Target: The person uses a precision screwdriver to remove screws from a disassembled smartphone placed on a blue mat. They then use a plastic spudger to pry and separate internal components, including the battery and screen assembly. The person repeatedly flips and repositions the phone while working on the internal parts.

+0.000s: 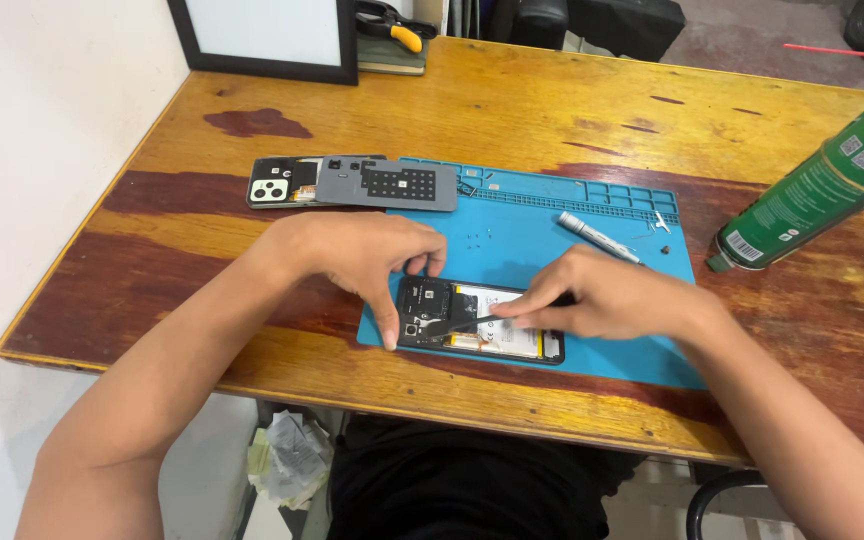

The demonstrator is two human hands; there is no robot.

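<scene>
**Two hands over an opened phone**

On the blue silicone mat [592,215], at six o'clock of its field, lies the opened phone [479,321], flat, its back removed. The left hand [362,255] arches over the phone's left end, fingertips pressed down on its edges, thumb at seven o'clock. The right hand [597,297] pinches a thin dark tool [457,324], probably tweezers, the tip touching the black board section beside the pale battery. At eleven o'clock lie a grey back cover [387,184] and a black frame with camera lenses [279,183]. A white pen-like tool [597,237] rests at one o'clock; a green spray can [817,185] lies at three o'clock on the glossy wooden table [512,100].
</scene>
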